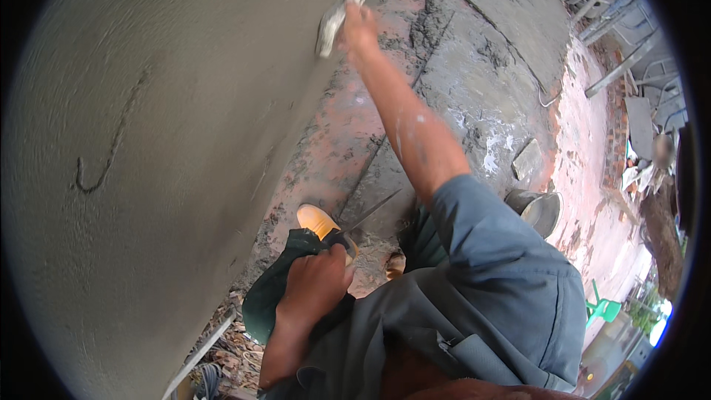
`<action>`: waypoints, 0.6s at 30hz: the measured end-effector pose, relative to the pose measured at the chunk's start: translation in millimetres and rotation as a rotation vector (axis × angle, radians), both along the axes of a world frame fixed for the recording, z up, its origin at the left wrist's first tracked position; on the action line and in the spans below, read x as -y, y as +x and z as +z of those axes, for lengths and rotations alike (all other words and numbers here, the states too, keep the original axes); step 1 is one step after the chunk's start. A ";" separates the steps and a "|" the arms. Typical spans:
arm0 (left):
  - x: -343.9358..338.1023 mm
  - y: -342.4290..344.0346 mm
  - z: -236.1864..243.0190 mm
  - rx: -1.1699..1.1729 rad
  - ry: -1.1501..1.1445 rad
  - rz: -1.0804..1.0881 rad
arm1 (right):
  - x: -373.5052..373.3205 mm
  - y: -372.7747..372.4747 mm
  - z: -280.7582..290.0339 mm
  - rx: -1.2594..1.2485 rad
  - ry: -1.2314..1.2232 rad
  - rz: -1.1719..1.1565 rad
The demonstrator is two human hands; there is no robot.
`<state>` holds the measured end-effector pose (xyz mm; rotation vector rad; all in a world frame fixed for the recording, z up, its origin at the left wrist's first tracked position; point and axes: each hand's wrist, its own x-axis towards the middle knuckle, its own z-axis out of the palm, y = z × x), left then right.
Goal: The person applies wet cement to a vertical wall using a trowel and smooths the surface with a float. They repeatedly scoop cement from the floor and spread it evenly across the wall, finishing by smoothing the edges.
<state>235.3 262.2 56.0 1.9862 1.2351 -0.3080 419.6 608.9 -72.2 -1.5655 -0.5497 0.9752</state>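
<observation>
Your grey shirt, bottom centre | left hand, lower centre: curled round thin-bladed tool | right hand, upper centre: gripping pale pad at grey plaster

Building site, wet-looking grey plastered wall, mortar-smeared floor, bucket, exposed bricks
</observation>
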 end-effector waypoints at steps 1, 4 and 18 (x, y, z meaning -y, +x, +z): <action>0.9 -0.2 -0.4 0.028 0.020 0.006 | 10.5 -9.4 -0.9 -0.154 -0.190 0.042; 3.6 0.0 -0.9 0.022 0.015 -0.008 | 40.6 -32.8 32.2 -0.077 0.226 0.001; 19.8 -6.5 -9.9 -0.103 -0.130 0.065 | 131.2 -103.3 -12.5 -0.029 0.168 0.188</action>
